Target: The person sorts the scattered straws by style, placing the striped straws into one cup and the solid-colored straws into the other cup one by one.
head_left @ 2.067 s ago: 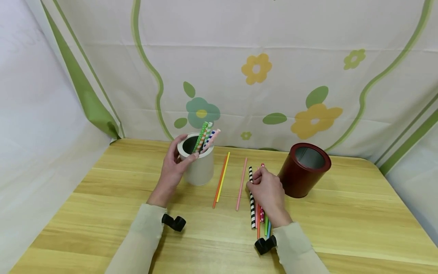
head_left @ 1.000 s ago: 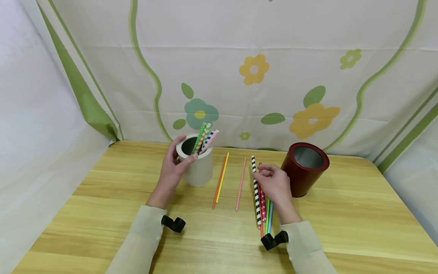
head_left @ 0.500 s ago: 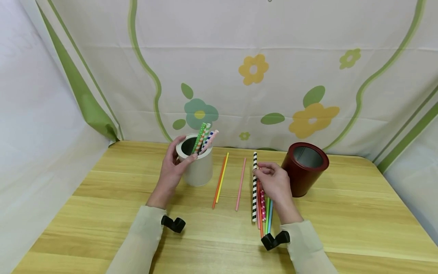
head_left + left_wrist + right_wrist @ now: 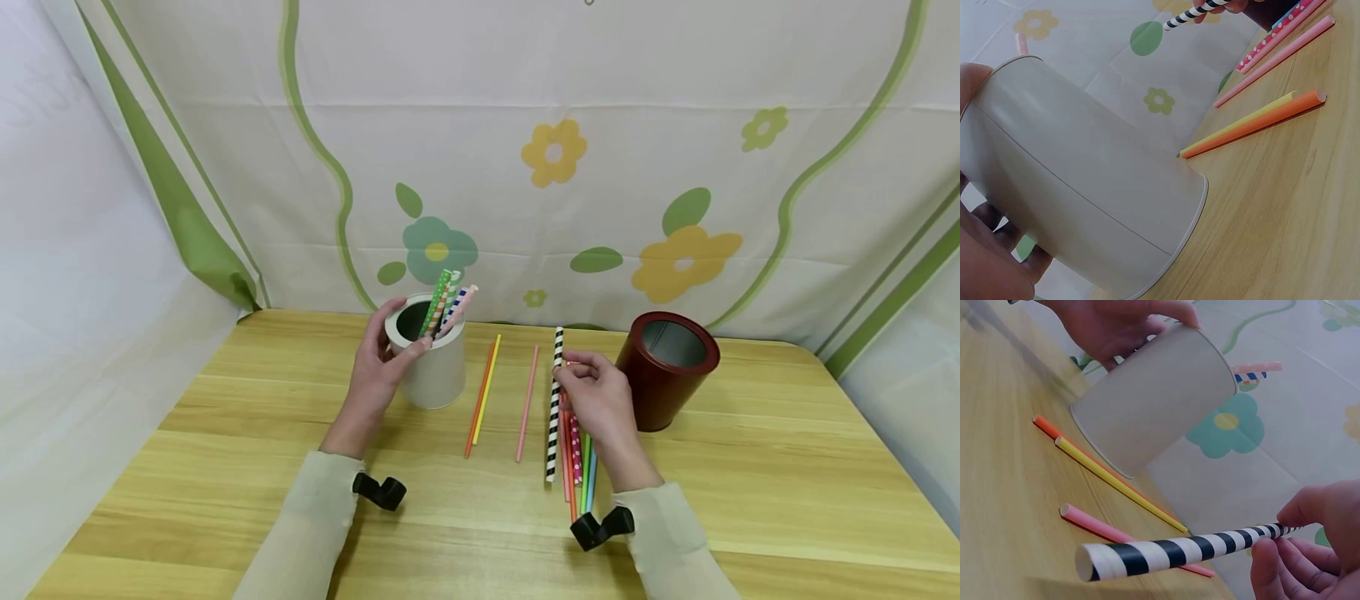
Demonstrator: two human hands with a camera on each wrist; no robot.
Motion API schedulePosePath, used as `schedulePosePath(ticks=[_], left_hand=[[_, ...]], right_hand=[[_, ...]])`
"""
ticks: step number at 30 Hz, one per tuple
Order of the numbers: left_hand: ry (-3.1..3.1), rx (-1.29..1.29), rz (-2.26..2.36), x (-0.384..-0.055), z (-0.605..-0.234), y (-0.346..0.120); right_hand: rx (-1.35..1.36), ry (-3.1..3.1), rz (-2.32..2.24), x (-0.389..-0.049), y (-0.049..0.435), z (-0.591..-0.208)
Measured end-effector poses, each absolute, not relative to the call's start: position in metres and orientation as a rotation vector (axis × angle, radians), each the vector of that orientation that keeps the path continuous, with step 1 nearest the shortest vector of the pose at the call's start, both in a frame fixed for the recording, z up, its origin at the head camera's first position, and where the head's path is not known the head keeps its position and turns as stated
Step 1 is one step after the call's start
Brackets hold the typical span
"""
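My left hand (image 4: 372,375) grips the white can (image 4: 438,377) at its upper side, thumb at the front of the rim. Several patterned paper straws (image 4: 442,304) stand in this can, leaning right. Between thumb and fingers, my right hand (image 4: 602,402) pinches a black-and-white striped straw (image 4: 552,442). In the right wrist view the striped straw (image 4: 1166,553) is raised off the table, its near end pointing at the camera. Under the right hand lies a bunch of straws (image 4: 576,458) in pink, orange, green and blue, partly covered by the hand.
A dark red can (image 4: 652,392), its inside showing bare metal, stands right of my right hand. Between the hands lie an orange straw (image 4: 476,417), a yellow straw (image 4: 489,387) and a pink straw (image 4: 528,404) on the wooden table (image 4: 262,400). A flowered cloth (image 4: 480,167) hangs behind.
The right hand first shifted right, then took up the black-and-white striped straw from the bunch; its lower end has swung left, away from the others. The left hand stays on the white can.
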State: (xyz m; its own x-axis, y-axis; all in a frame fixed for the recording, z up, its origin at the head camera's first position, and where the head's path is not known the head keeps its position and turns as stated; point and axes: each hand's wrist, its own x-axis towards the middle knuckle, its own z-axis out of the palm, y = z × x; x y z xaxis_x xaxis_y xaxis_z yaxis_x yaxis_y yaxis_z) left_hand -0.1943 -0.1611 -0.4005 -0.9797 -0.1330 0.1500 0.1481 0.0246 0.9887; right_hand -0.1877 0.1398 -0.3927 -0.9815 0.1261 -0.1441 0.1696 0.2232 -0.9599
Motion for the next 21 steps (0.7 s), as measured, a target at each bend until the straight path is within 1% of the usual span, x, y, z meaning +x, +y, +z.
schedulePosePath(ticks=[13,21], left_hand=[[-2.084,-0.027,-2.069,-0.193,-0.401,-0.163],[-2.087,-0.041,-2.064,-0.194,-0.401,-0.162]], right_hand=[[0.268,2.376,-2.035,-0.188,0.136,-0.387],[0.236,2.349,-2.208,-0.180,0.137,-0.372]])
